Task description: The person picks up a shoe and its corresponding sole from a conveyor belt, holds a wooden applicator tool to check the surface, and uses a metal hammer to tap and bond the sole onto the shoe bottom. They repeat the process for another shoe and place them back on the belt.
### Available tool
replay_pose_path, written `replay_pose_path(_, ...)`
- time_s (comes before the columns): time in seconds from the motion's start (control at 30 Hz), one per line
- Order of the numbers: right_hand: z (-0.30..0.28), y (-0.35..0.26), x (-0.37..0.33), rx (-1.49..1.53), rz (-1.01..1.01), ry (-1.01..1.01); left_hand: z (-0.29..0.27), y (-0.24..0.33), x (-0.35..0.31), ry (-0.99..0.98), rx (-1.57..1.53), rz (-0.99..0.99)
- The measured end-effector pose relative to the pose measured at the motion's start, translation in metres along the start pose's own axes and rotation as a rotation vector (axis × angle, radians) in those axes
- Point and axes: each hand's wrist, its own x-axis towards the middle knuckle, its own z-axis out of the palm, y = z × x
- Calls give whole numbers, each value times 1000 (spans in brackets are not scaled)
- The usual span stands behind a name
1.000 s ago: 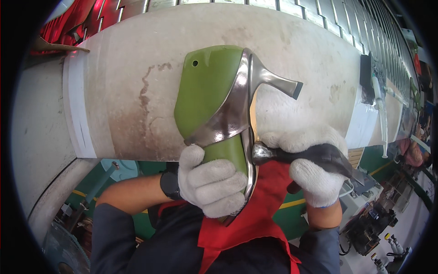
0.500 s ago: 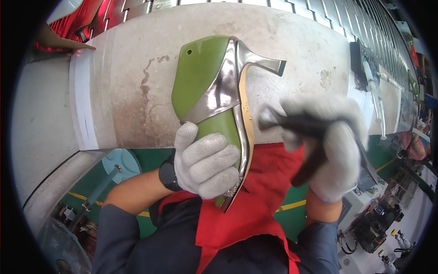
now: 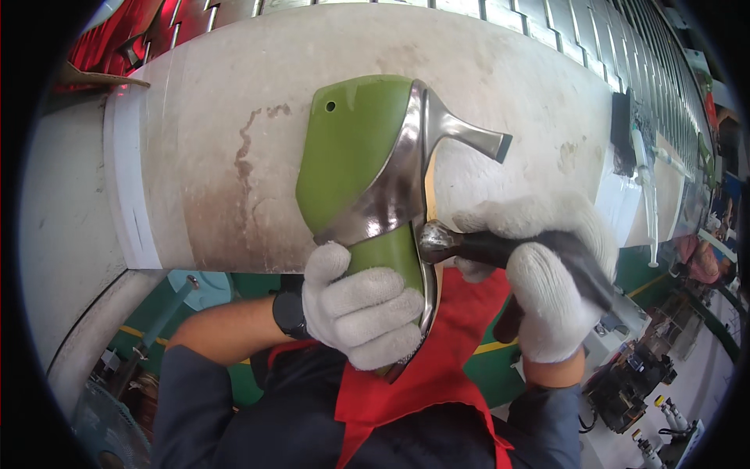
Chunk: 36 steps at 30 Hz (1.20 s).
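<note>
A silver high-heeled shoe (image 3: 383,205) sits on a green shoe last (image 3: 351,148), its heel (image 3: 476,137) pointing up and to the right. My gloved left hand (image 3: 362,316) wraps round the last and the front of the shoe, hiding most of the toe. In my gloved right hand (image 3: 558,273) is a dark hammer (image 3: 484,248), gripped closed about its head. The hammer's rounded metal face rests against the shoe's edge beside the sole, just above my left fingers. Its brown handle sticks out below my right hand.
Under the shoe lies a stained pale worktop (image 3: 226,117). A metal slat conveyor (image 3: 539,39) runs along the far side. To the right are a white syringe-like tool (image 3: 647,187) and a dark block (image 3: 623,129). A red apron (image 3: 461,336) hangs in front of me.
The hammer has come left and slightly down, from apart to against the shoe's edge. The shoe and my left hand sit slightly lower and further right in view.
</note>
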Motion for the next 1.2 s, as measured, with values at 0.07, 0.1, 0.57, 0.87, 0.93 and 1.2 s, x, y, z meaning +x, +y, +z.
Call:
replay_pose_path(0.07, 7, 6, 1, 74, -63, 46, -1, 1, 0, -3, 17, 11)
replay_pose_path(0.1, 7, 10, 3, 72, -67, 41, -1, 1, 0, -12, 29, 8)
replay_pose_path(0.57, 15, -22, 50, -176, -148, -4, -8, 4, 13, -105, -38, -59)
replay_pose_path(0.87, -3, -23, 46, -64, -92, -164, -8, -4, 14, -103, -16, 23)
replay_pose_path(0.93, -4, -25, 40, -12, -92, -196, -9, -3, 14, -111, -13, 31)
replay_pose_path(1.2, -12, -5, -5, 37, 61, 27, -7, -5, 14, -90, 14, 80)
